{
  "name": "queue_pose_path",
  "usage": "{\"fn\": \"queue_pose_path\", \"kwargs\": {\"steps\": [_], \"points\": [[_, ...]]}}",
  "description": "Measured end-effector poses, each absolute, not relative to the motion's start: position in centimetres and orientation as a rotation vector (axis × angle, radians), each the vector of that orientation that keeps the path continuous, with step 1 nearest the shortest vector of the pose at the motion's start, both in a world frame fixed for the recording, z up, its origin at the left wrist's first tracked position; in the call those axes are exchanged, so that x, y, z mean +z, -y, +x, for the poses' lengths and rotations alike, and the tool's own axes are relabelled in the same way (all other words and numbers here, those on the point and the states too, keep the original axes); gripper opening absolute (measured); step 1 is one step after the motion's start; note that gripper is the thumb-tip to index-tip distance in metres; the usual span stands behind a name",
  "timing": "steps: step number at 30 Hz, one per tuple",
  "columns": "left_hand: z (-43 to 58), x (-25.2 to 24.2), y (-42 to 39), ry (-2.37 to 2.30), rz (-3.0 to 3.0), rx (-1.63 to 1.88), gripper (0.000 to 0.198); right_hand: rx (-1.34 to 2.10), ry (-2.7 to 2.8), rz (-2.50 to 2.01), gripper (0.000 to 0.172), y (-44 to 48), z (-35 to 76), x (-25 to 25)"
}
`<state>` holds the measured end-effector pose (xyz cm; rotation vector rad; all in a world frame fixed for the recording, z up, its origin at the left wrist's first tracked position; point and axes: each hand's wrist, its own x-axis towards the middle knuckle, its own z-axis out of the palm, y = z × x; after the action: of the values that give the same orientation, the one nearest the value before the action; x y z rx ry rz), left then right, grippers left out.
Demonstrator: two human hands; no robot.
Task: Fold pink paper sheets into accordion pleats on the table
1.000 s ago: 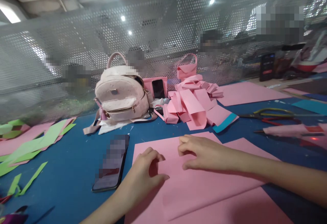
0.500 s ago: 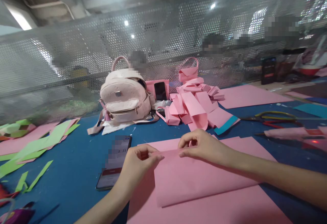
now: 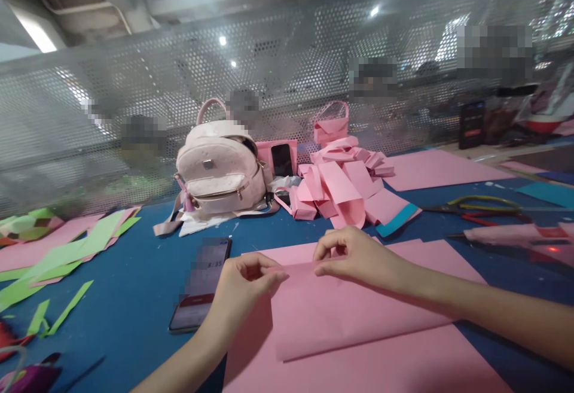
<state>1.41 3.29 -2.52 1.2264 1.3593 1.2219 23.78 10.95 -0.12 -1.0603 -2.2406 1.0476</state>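
In front of me a sheet of pink paper (image 3: 354, 315) is folded over, its far edge raised between my hands. My left hand (image 3: 246, 279) pinches the left corner of that edge between thumb and fingers. Further right along the same edge, my right hand (image 3: 350, 255) is closed on the paper, its fingertips partly hidden behind it. More pink sheets (image 3: 385, 369) lie flat beneath the folded one. A phone (image 3: 201, 288) with a lit screen rests just left of my left hand.
Behind the paper stand a pale pink backpack (image 3: 219, 168) and a heap of folded pink paper pieces (image 3: 336, 183). Yellow-handled pliers (image 3: 479, 206) and a pink glue gun (image 3: 506, 234) lie at right. Green paper strips (image 3: 85, 249) are at left. A perforated metal screen (image 3: 287, 76) runs behind the table.
Both hands keep their hold on the paper's far edge. The folded sheet has barely shifted.
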Motion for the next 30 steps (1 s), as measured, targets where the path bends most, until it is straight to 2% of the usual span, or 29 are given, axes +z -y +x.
{"fn": "queue_pose_path", "kwargs": {"steps": [16, 22, 27, 30], "points": [[1.2, -3.0, -3.7, -1.408, 1.340, 1.148, 0.020, 1.055, 2.246, -1.097, 0.006, -10.9, 23.8, 0.1], [1.1, -2.6, -3.5, -1.464, 1.580, 0.995, 0.012, 0.837, 2.426, -0.973, 0.007, -11.2, 24.1, -0.4], [0.7, -2.8, -3.6, -1.471, 1.716, 0.859, 0.024, 0.692, 2.613, -0.870, 0.013, -11.4, 24.3, -1.2], [0.4, -3.3, -3.9, -1.476, 1.745, 0.802, 0.021, 0.697, 2.654, -0.887, 0.014, -11.3, 24.3, -1.4]]}}
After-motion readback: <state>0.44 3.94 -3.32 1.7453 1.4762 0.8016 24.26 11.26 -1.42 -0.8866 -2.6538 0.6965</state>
